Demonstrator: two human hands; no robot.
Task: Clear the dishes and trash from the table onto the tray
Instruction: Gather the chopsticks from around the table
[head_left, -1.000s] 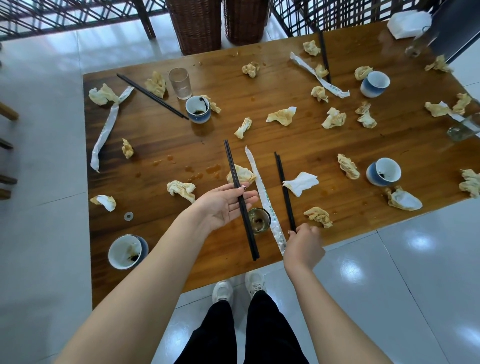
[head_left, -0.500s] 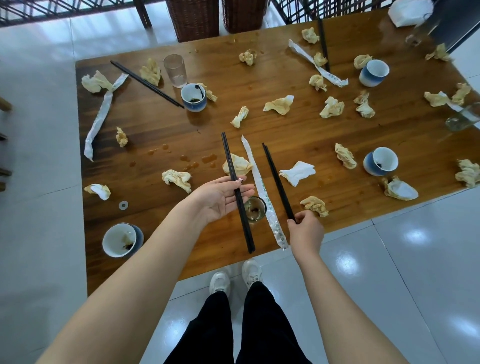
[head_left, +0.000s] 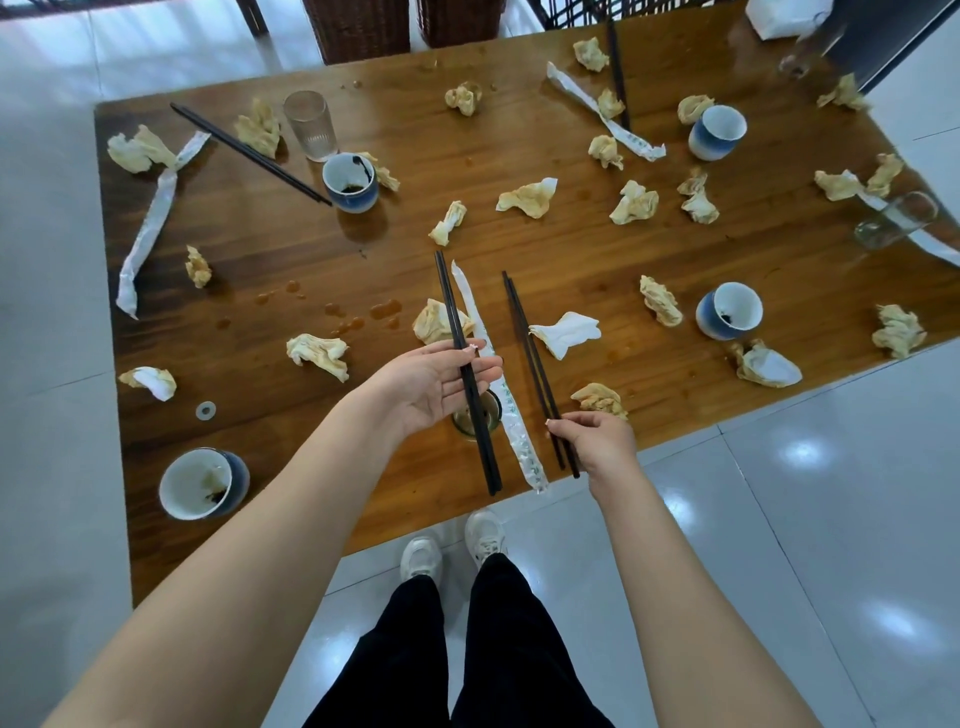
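Chopsticks are the items in hand. My left grip (head_left: 431, 384) lies palm up above the brown wooden tabletop (head_left: 519, 249). Its thumb presses the left pair of long black chopsticks (head_left: 452, 317) against nearly straight fingers, and I judge the flat palm serves as a collecting rest. My right grip (head_left: 597, 441) pinches the right pair of long black chopsticks (head_left: 524, 332) near its lower end, probably to bring it across into one bundle. The pairs flank a white printed paper sleeve (head_left: 470, 301). The tray is not in view.

Containers:
- The small clear glass (head_left: 491, 410) under my left grip holds brownish dregs.
- The near-left blue-and-white ceramic cup (head_left: 200, 483), the far-left cup (head_left: 350, 182) and the right cup (head_left: 730, 312) each show dark residue.
- The far-right cup (head_left: 717, 132) looks clean inside.
- The ribbed clear tumbler (head_left: 310, 124) appears empty.
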